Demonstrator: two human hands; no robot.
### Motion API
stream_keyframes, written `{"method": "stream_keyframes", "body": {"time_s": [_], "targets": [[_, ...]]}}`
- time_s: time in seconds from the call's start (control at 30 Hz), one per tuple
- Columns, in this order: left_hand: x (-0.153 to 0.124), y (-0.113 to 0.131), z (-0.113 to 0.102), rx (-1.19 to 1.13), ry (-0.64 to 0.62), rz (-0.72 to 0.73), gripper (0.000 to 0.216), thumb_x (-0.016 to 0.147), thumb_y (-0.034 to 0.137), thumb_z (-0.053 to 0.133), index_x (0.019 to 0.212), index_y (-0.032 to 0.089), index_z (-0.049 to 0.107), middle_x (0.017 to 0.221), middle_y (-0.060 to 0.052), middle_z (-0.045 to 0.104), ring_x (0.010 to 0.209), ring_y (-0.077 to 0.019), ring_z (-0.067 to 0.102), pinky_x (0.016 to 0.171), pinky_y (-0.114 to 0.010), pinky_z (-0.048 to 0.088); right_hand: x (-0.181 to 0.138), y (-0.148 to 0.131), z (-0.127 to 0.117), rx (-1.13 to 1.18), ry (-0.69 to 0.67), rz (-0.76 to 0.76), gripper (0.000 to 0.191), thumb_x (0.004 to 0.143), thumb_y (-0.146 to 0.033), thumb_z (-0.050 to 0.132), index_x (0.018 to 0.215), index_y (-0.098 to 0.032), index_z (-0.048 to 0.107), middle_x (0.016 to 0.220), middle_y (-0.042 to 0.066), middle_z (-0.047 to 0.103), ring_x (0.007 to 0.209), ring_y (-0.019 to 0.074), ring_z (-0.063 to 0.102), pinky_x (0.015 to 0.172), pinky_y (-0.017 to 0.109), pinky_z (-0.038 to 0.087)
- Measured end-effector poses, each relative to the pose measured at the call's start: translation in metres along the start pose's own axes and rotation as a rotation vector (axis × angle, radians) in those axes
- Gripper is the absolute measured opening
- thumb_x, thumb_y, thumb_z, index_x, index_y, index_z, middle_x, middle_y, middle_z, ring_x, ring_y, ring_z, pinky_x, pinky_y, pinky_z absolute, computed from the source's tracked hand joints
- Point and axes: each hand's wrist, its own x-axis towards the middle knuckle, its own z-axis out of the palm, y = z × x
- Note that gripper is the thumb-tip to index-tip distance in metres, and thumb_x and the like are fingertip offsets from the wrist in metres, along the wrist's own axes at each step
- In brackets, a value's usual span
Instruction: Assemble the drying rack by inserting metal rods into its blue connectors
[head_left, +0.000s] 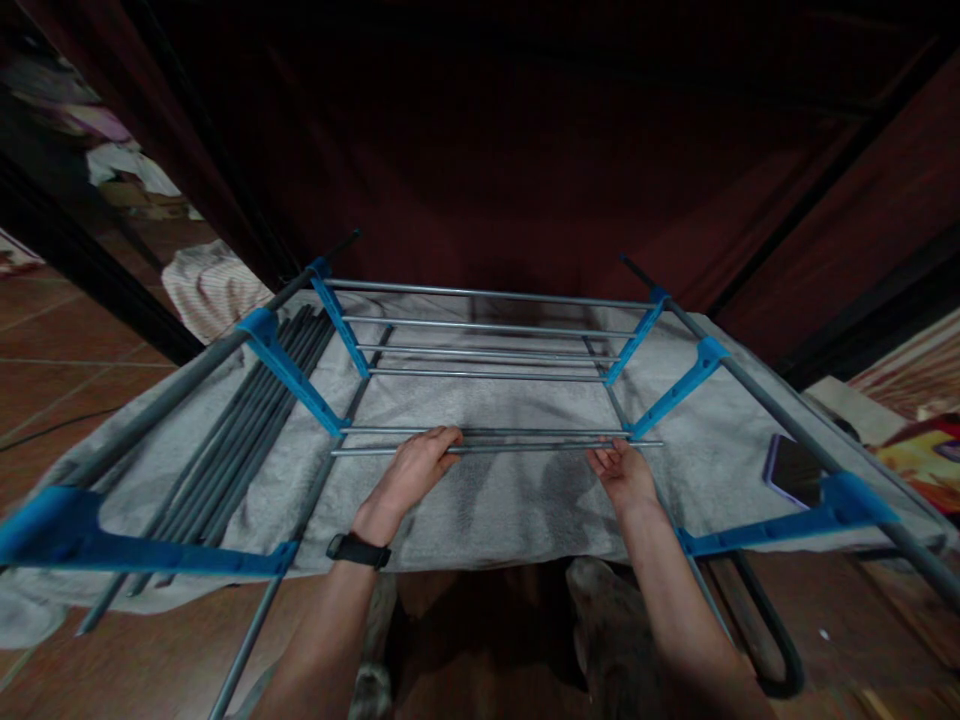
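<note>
My left hand (424, 462), with a black band on its wrist, is closed round a loose grey metal rod (525, 447). My right hand (622, 470) grips the same rod near its right end, fingers curled from below. The rod lies level, just on my side of a crossbar (540, 432) of a drying rack. Blue plastic brackets (296, 385) join the rack's grey side tubes (780, 400) to its crossbars. Several crossbars (487, 375) span the far brackets. The near pair of brackets (787, 525) has no bar between them.
A pale grey blanket (487, 510) lies under the rack. Several loose grey rods (247, 430) lie side by side on the left. A phone (793, 470) rests at the right. Behind stands a dark red panel (480, 200), with a striped cloth (214, 290) at its left.
</note>
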Motion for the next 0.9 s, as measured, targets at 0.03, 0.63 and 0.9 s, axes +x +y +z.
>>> {"method": "stream_keyframes", "body": {"time_s": [0.03,0.63,0.9], "targets": [[0.000,0.001,-0.001,0.002,-0.004,0.012,0.018,0.090,0.019,0.056,0.107,0.024,0.060,0.106,-0.005,0.069,0.098,-0.0220,0.065,0.084,-0.031,0.047,0.000,-0.001,0.000,0.002,0.000,0.003,0.015,0.083,-0.010,0.049,0.075,-0.022,0.052,0.067,-0.004,0.064,0.063,0.0106,0.064,0.069,0.028,0.059],[0.002,0.012,-0.005,0.000,-0.047,-0.008,0.021,0.091,0.019,0.055,0.110,0.022,0.064,0.108,-0.006,0.070,0.099,-0.0228,0.067,0.087,-0.032,0.049,0.003,0.003,-0.005,-0.043,0.011,-0.019,0.014,0.082,-0.011,0.049,0.077,-0.024,0.051,0.068,-0.005,0.062,0.065,0.0111,0.064,0.069,0.028,0.058],[0.002,0.010,-0.002,0.047,-0.074,-0.024,0.023,0.095,0.022,0.050,0.112,0.022,0.065,0.108,-0.007,0.070,0.098,-0.0232,0.067,0.088,-0.033,0.049,0.006,0.001,-0.007,-0.053,0.029,-0.011,0.015,0.081,-0.010,0.047,0.076,-0.023,0.049,0.067,-0.005,0.062,0.062,0.0118,0.063,0.068,0.030,0.058]]}}
